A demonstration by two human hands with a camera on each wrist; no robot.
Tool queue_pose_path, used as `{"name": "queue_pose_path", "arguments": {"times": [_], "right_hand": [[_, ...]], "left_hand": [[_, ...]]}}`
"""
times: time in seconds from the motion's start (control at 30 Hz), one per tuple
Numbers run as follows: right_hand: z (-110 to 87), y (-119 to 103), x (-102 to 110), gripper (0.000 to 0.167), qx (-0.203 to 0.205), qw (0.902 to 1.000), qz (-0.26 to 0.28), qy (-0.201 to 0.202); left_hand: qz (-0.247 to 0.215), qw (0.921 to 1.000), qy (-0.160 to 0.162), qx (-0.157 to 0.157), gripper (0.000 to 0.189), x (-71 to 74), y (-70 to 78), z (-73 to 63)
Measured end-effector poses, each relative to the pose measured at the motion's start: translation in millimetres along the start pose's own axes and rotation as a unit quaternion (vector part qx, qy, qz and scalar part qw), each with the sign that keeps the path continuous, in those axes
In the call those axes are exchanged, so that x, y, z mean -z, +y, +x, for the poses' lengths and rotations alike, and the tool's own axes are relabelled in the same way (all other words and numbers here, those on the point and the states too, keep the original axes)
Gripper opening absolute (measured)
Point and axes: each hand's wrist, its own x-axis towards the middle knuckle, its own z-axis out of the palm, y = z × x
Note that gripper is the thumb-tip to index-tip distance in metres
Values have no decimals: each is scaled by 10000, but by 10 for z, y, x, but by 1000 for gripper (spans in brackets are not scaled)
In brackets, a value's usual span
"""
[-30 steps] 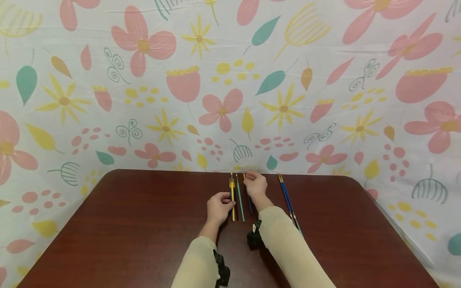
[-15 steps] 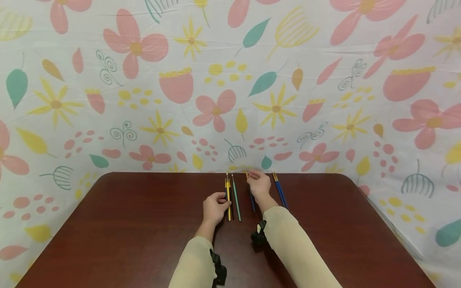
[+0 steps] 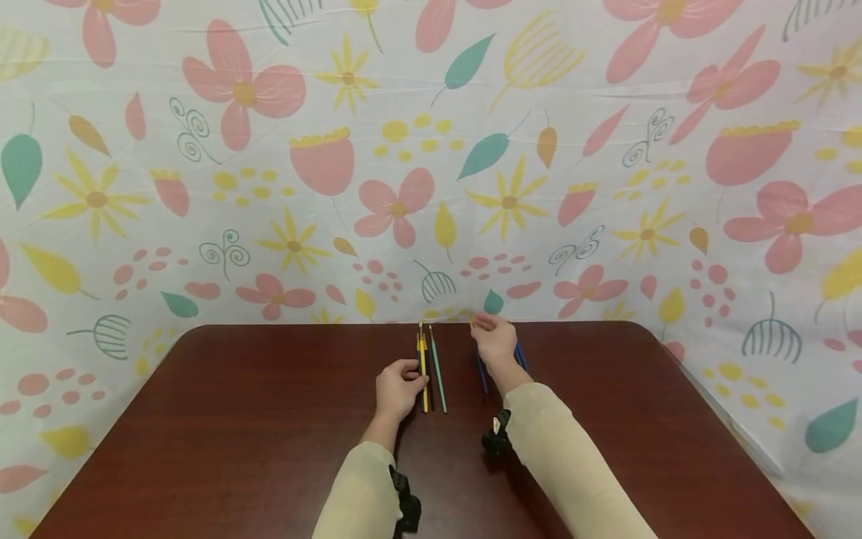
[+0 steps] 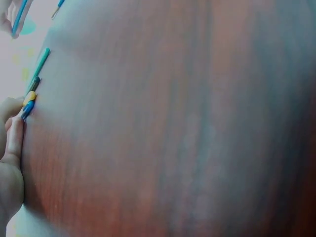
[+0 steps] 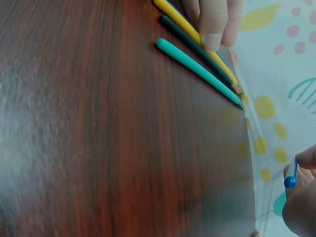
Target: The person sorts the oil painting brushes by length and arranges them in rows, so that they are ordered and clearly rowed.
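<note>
In the head view my left hand (image 3: 397, 389) holds the yellow paintbrush (image 3: 423, 374) and a dark blue one beside it, thumb on the yellow handle. Close on their right lie a black paintbrush (image 5: 197, 49) and a green paintbrush (image 3: 439, 374), side by side. My right hand (image 3: 494, 340) pinches a blue paintbrush (image 3: 482, 374) near its far end, by the table's back edge; the right wrist view shows its blue handle tip (image 5: 290, 181) pointing at the camera. Further blue paintbrushes (image 3: 521, 355) lie just right of that hand, partly hidden by it.
The dark red-brown table (image 3: 256, 419) ends at the back against a white cloth (image 3: 323, 224) with pink, yellow and green flower prints. Black wrist cameras (image 3: 497, 434) sit on both cream sleeves (image 3: 566, 457).
My right hand has moved right with the blue paintbrush, away from the green one and closer to the other blue paintbrushes. The left hand stays on its paintbrushes. The head view has shifted slightly.
</note>
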Motion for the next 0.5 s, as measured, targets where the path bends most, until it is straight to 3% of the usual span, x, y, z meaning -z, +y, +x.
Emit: {"name": "queue_pose_path", "arguments": {"times": [0.5], "right_hand": [[33, -44, 227, 40, 194, 9997, -39, 141]], "left_hand": [[19, 10000, 10, 27, 33, -3, 0, 3]]}}
